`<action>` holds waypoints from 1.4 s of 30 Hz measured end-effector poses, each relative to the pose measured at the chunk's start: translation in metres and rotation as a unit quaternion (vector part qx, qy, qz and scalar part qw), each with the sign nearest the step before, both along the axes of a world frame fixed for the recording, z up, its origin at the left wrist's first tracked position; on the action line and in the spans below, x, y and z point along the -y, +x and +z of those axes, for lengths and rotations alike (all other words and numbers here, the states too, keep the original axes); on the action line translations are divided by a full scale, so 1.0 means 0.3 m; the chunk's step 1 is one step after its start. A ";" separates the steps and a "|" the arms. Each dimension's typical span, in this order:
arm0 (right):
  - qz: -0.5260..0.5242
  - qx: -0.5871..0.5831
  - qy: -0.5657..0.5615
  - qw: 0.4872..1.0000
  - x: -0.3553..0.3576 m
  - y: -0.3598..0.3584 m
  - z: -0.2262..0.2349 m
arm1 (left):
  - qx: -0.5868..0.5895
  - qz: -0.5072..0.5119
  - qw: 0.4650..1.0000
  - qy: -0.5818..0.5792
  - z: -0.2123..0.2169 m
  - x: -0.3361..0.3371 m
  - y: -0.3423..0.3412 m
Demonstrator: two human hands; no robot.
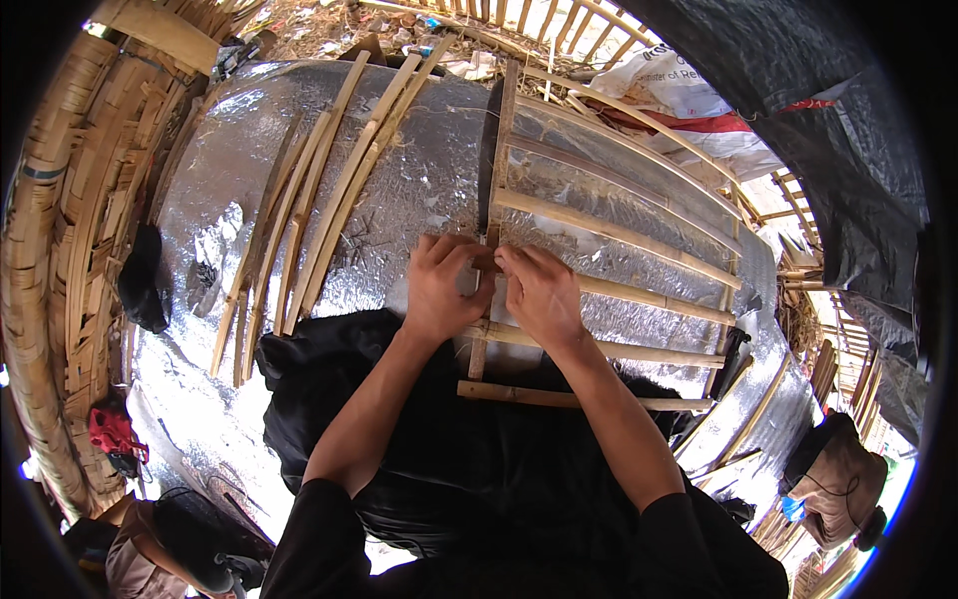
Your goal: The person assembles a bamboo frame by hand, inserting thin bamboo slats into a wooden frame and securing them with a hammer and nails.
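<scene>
Both hands meet mid-frame: left hand (444, 285) and right hand (539, 292) with fingers curled tight, pinching the upright slat (496, 160) of a bamboo frame (619, 235), forearms angling up from below.
</scene>
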State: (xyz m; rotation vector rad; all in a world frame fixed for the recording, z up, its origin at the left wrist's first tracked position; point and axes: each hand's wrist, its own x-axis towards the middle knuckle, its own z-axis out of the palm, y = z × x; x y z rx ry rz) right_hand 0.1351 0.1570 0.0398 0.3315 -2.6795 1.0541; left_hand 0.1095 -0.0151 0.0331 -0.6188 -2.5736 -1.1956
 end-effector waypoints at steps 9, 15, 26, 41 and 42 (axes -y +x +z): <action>-0.015 -0.020 0.054 0.998 0.013 0.015 0.009 | -0.004 0.051 0.999 -0.004 -0.011 -0.039 0.020; -0.010 0.000 0.025 1.000 0.006 0.015 0.009 | 0.030 0.024 0.999 0.000 -0.048 -0.003 0.007; -0.009 0.004 0.052 0.999 0.005 0.019 -0.014 | 0.025 0.012 1.000 -0.012 -0.041 0.004 0.003; -0.026 -0.053 0.098 0.993 0.025 0.026 0.001 | -0.018 0.048 0.999 -0.016 -0.030 -0.019 0.022; -0.028 -0.058 0.102 0.993 0.029 0.030 -0.007 | -0.025 0.053 0.998 -0.020 -0.034 -0.018 0.025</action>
